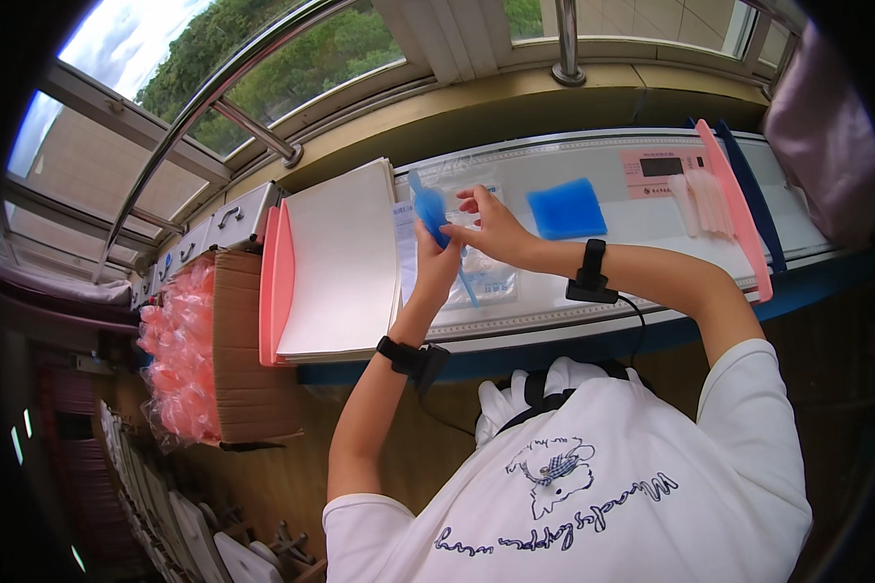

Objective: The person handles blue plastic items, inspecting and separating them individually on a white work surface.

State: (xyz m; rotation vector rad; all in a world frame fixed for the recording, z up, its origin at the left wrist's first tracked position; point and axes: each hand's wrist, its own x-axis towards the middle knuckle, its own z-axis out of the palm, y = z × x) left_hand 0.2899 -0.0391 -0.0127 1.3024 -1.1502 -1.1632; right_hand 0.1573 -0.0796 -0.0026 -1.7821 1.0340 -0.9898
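Observation:
My left hand (436, 264) grips a translucent blue bundle of thin, pliable material (429, 208). One narrow blue strip sticks up from its top and another (469, 288) hangs below the hand. My right hand (497, 227) is just to the right, fingers spread and slightly curled, its thumb at the lower part of the bundle. Whether that thumb presses on it is hard to tell. Beneath both hands lie clear plastic bags (497, 286) with blue print. A square blue pad (567, 210) rests to the right of my right hand on the white measuring board (627, 226).
Pale pinkish strips (704, 204) lie by the board's pink end plate (733, 211), beside a pink panel with a dark display (660, 167). White sheets (339, 262) are stacked at left. A cardboard box (251, 342) holds pink plastic-wrapped items (182, 357). A metal railing (189, 116) crosses the window.

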